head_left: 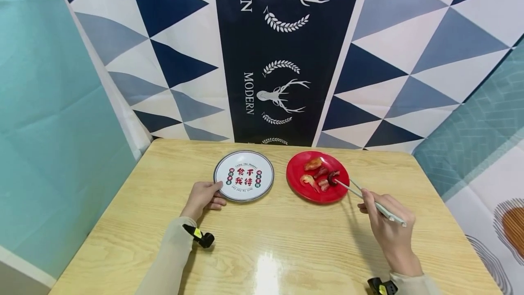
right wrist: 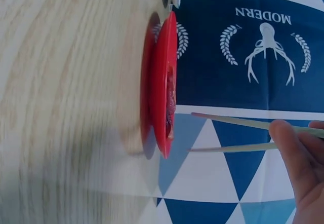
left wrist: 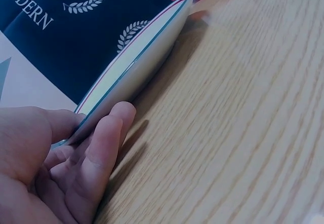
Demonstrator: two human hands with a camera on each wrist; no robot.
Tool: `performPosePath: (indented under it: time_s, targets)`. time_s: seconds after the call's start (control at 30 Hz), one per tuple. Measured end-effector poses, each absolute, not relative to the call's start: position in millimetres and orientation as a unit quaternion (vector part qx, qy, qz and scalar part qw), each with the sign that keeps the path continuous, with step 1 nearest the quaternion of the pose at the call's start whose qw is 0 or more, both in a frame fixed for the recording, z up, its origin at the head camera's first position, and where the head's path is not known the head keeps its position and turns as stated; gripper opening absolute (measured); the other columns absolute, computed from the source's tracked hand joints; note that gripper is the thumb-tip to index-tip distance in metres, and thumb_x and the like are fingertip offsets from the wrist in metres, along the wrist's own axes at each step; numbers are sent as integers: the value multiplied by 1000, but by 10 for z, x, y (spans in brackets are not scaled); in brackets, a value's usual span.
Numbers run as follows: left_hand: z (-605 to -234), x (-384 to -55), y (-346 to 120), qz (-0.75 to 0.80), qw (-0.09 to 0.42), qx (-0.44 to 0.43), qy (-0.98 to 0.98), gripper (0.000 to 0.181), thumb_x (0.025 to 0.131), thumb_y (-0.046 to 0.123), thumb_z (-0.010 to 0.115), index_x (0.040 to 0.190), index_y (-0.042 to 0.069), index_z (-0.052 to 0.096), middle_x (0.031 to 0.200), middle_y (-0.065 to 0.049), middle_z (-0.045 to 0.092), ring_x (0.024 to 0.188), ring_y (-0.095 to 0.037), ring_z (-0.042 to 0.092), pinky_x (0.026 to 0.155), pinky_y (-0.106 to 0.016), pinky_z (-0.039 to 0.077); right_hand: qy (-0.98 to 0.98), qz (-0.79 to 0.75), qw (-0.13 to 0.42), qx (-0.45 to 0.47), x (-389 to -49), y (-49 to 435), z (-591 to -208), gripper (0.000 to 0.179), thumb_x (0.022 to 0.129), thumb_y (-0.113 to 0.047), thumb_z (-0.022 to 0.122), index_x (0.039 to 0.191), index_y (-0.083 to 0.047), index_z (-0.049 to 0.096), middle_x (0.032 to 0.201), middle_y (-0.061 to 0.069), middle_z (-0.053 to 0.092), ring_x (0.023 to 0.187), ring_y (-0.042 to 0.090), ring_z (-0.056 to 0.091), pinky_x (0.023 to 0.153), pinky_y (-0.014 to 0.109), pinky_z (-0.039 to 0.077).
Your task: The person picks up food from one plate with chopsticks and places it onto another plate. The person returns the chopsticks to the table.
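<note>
My left hand (head_left: 203, 196) pinches the left rim of a white plate (head_left: 221, 174) with red printed characters and a dark edge. In the left wrist view the thumb lies over the rim and the fingers are beneath, beside the plate's underside (left wrist: 126, 74). My right hand (head_left: 390, 222) holds pale green chopsticks (head_left: 348, 188) to the right of a red plate (head_left: 299, 163). On that plate lie an orange-brown piece (head_left: 313, 164), a shrimp-like piece (head_left: 309, 181), a dark curled piece (head_left: 333, 177) and other small bits. The chopstick tips (right wrist: 200, 115) stand spread apart above the red plate, gripping nothing.
Both plates stand near the back edge of a light wooden table (head_left: 254, 240). Behind it hangs a patterned cloth (head_left: 286, 58) with triangles and deer heads. A teal panel (head_left: 61, 126) rises at the left.
</note>
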State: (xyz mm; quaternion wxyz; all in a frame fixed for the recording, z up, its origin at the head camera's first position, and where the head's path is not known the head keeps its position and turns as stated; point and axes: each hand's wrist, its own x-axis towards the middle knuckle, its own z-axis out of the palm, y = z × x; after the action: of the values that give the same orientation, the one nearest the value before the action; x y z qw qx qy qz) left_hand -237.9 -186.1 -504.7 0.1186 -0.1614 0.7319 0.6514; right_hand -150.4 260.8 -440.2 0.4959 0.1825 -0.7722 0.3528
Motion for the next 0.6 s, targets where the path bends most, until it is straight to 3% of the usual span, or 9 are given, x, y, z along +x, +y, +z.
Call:
performPosePath:
  time_s: [0.6]
  targets:
    - [-5046, -2372, -1885, 659, 125, -161, 724, 43, 105, 28, 62, 129, -7, 63, 82, -11, 72, 62, -15, 73, 60, -29, 66, -802, 359, 443, 181, -1707, 2581, -4562, 8, 85, 7, 77, 85, 0, 81, 67, 10, 73, 63, -11, 67, 62, 0, 51]
